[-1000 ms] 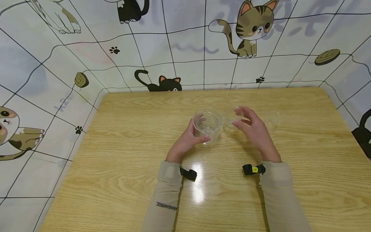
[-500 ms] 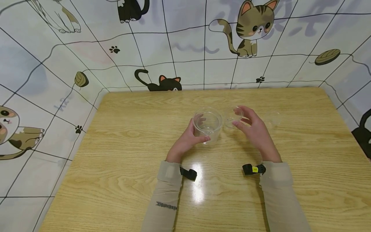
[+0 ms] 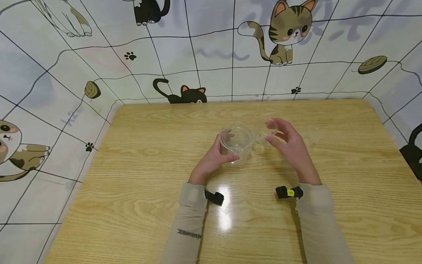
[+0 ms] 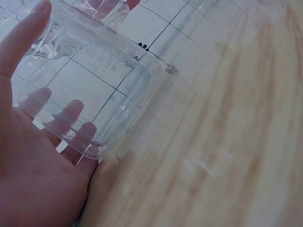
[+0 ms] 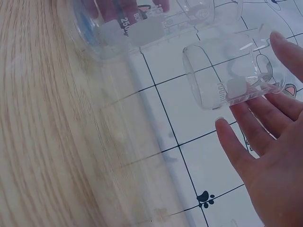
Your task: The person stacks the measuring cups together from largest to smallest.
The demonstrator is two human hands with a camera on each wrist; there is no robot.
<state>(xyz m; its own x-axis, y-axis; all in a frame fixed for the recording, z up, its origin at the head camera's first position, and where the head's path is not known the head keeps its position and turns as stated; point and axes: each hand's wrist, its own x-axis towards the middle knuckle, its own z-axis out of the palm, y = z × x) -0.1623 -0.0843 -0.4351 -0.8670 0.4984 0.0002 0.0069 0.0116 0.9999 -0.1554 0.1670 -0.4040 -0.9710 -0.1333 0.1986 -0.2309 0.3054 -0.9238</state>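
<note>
From the head, holding a big clear cup (image 3: 235, 145) on the wooden table (image 3: 148, 183) with the left hand (image 3: 214, 159), and pinching a little clear cup (image 3: 265, 132) just beside it with the right hand (image 3: 288, 145). From the left wrist, seeing the left fingers (image 4: 71, 113) wrapped round the big cup's side, by the numbers, with its bottom on the table. From the right wrist, seeing the little cup held up off the table between right thumb and fingers, near the big cup.
</note>
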